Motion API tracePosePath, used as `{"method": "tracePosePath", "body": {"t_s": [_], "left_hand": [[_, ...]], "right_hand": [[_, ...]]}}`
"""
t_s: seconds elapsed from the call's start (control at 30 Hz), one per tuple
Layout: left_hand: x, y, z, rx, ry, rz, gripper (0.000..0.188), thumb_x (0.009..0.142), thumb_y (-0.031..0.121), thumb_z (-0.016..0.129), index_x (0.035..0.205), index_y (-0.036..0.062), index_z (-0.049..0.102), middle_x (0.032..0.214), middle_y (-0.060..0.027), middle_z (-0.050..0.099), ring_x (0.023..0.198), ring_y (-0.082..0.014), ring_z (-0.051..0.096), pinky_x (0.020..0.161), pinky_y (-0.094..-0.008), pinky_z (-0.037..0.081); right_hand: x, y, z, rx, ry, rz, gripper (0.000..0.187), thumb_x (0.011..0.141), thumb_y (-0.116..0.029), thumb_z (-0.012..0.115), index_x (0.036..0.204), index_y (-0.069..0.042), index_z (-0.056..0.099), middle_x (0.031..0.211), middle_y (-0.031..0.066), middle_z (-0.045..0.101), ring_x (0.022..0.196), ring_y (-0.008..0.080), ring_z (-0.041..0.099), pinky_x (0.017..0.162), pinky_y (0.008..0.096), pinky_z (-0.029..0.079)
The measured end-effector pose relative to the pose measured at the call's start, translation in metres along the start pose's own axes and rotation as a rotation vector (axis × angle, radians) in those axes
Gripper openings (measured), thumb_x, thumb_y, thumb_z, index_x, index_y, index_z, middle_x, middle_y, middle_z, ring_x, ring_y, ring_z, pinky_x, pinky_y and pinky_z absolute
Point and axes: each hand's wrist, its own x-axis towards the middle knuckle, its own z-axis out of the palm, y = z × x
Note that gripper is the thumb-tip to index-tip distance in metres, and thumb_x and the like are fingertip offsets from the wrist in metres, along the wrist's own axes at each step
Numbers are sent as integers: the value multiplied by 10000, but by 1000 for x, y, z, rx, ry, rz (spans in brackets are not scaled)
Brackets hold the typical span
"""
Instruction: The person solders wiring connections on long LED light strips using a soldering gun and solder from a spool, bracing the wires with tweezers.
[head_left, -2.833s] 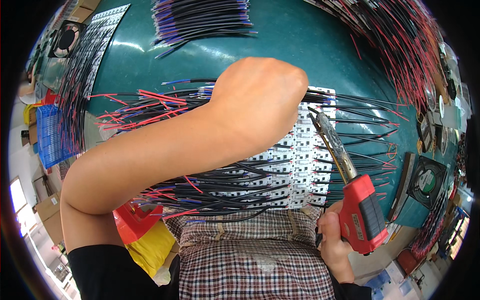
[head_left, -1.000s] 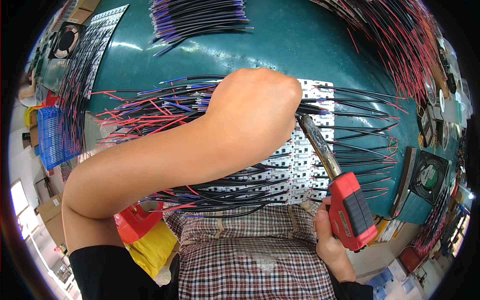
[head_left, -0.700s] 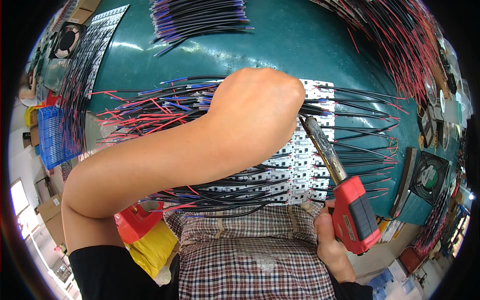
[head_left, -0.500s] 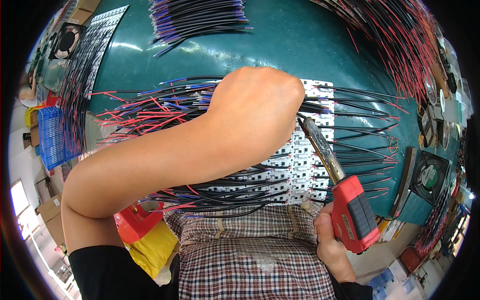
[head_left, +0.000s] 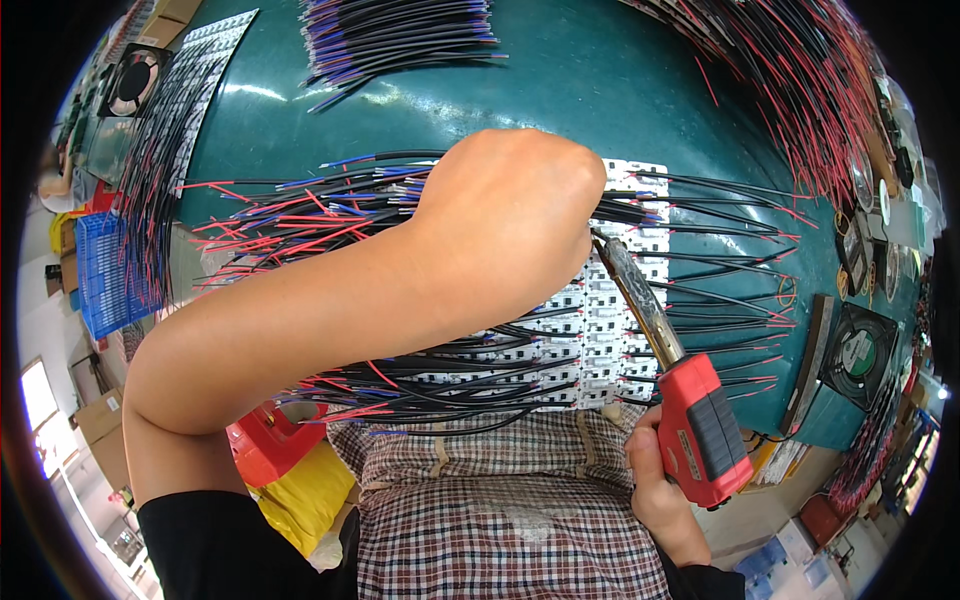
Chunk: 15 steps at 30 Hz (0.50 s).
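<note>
My left hand (head_left: 510,195) is closed over a white circuit board panel (head_left: 603,340), knuckles up and fingertips hidden underneath. A bundle of black wires (head_left: 625,209) with bluish ends sticks out on both sides of the fist. My right hand (head_left: 660,490) grips a red and black soldering gun (head_left: 705,430). Its dark tip points up and left, right beside the left hand's lower edge; whether it touches the board there is hidden. Black wires with red ends (head_left: 735,293) run from the panel's right side, and more wires (head_left: 460,390) lie across its left part.
A stack of black and blue wires (head_left: 400,40) lies at the back of the green table (head_left: 560,90). Red and black wires (head_left: 800,100) heap up at the far right. Small fans (head_left: 858,355) stand at both sides, and a blue basket (head_left: 108,275) is at left.
The soldering gun and my right hand have shifted slightly left. My left hand has also moved a little left and up, still closed.
</note>
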Motion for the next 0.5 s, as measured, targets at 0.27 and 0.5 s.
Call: {"method": "tracePosePath", "body": {"t_s": [0.27, 0.5], "left_hand": [[1, 1, -1, 15, -24, -3, 200, 793, 153, 725, 843, -39, 704, 786, -229, 681, 784, -420, 665, 758, -503, 527], [4, 0, -2, 23, -41, -16, 195, 788, 151, 720, 826, -39, 699, 780, -238, 668, 783, -428, 659, 750, -506, 526]], "right_hand": [[-3, 1, 0, 98, -57, -38, 205, 964, -121, 639, 1135, -10, 610, 849, 49, 600, 736, 141, 563, 664, 297, 461], [-3, 4, 6, 123, 13, -77, 223, 1026, -206, 568, 1128, -8, 561, 770, -3, 545, 639, 54, 464, 581, 233, 382]]}}
